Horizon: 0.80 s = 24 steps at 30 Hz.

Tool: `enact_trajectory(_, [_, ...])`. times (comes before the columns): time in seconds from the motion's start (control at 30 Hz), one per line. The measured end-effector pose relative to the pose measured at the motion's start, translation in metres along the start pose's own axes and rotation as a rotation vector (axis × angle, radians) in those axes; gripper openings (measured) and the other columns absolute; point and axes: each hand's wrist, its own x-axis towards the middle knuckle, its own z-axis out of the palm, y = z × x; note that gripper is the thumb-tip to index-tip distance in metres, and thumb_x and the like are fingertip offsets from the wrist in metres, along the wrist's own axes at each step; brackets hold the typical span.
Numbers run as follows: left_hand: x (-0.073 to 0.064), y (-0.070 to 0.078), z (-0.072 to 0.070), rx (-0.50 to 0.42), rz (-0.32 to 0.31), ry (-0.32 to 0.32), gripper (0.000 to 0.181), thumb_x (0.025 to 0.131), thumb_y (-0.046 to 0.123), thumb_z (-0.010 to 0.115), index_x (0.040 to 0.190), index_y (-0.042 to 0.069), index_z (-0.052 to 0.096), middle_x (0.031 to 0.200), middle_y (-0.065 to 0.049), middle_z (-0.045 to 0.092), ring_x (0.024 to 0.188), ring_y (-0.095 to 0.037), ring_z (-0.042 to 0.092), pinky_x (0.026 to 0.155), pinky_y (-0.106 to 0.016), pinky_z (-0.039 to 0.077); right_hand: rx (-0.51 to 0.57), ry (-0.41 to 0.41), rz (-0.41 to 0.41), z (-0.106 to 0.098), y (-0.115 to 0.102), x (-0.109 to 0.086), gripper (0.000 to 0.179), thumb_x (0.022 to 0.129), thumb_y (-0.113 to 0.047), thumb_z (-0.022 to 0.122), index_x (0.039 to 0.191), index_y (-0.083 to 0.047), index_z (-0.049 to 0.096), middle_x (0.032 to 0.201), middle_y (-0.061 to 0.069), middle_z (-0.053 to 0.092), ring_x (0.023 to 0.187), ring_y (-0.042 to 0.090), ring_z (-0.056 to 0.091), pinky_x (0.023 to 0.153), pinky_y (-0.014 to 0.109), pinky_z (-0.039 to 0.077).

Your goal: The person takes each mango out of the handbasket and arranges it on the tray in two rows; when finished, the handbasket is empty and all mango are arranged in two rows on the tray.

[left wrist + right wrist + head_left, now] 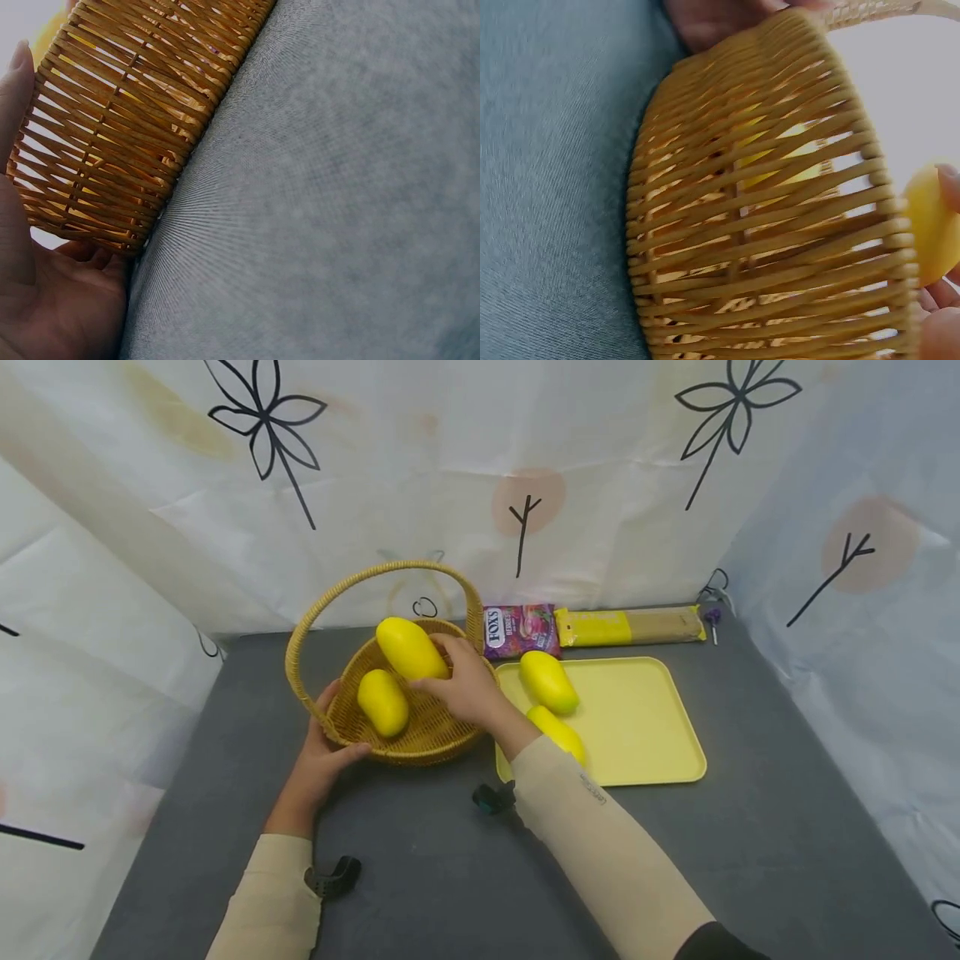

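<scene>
A wicker basket (431, 747) with a tall arched handle stands on the grey table at left of centre. My left hand (322, 758) holds its near left side, the thumb by the rim; in the left wrist view the fingers (82, 255) reach toward the base. One yellow mango (383, 703) lies inside. Over the basket's far part, my right hand (467, 687) grips a second mango (408, 647) between thumb and fingers. The right wrist view shows this mango (930, 221) beyond the woven wall, partly cut off by the frame edge.
Right of the basket lies a yellow tray (630, 727) with two mangoes (549, 682) on its left side, one partly behind my right forearm. Behind it are a purple Fox's packet (521, 631), a long yellow-and-tan packet (630, 627) and a small purple-headed item (713, 618). Patterned cloth walls surround the table.
</scene>
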Motion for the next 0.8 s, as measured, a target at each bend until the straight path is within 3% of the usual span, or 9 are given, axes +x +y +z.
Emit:
enact_trajectory(0.37, [0.000, 0.001, -0.001, 0.005, 0.007, -0.004, 0.106, 0.096, -0.013, 0.075, 0.176, 0.027, 0.018, 0.176, -0.014, 0.018, 0.152, -0.034, 0.030, 0.112, -0.025, 0.040, 0.182, -0.026, -0.083, -0.030, -0.003, -0.040, 0.076, 0.101, -0.018, 0.083, 0.164, -0.004, 0.042, 0.152, 0.013, 0.046, 0.136, 0.025, 0.053, 0.116, 0.038, 0.043])
enact_trajectory(0.8, [0.000, 0.001, -0.001, -0.002, -0.001, 0.002, 0.106, 0.096, -0.010, 0.077, 0.176, 0.027, 0.017, 0.178, -0.014, 0.016, 0.153, -0.032, 0.029, 0.112, -0.024, 0.040, 0.027, 0.069, -0.096, -0.079, 0.012, -0.084, 0.074, 0.097, -0.017, 0.088, 0.160, -0.011, 0.050, 0.146, 0.010, 0.052, 0.131, 0.027, 0.052, 0.108, 0.051, 0.051])
